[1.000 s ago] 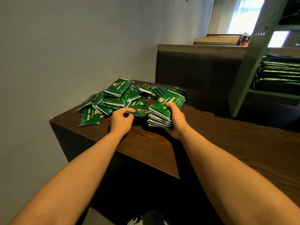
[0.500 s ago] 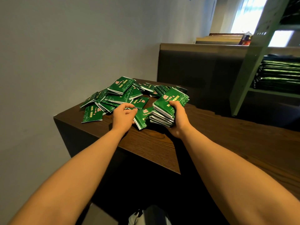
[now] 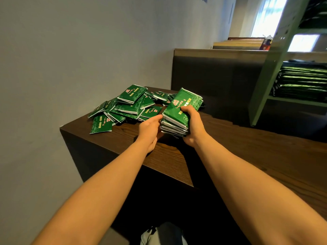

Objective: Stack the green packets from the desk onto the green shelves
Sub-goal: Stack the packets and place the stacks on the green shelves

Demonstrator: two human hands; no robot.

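Grey wall (image 3: 70,59) fills left half of frame. Dark wood desk (image 3: 247,156) runs from centre left to right edge.

Pile (image 3: 129,106) of green packets lies loose on desk's far left corner, overlapping. One packet (image 3: 101,124) lies flat just beside the pile, at its lower left.

Left hand (image 3: 149,129), centre: thumb touches left edge of stack (image 3: 178,112). Fingers hidden under the hand and stack, so grip cannot be told.

Right hand (image 3: 193,126) grips the stack, thumb over top packet, fingers hidden beneath. Whether the stack's bottom touches the desk is unclear.

Dark panel (image 3: 212,82) stands behind desk. Green shelf (image 3: 269,76), right edge, cut off by frame. Shelved packets (image 3: 300,80) sit in flat layers, print unreadable.

Bottom centre: shoe (image 3: 162,234), partly cut off.
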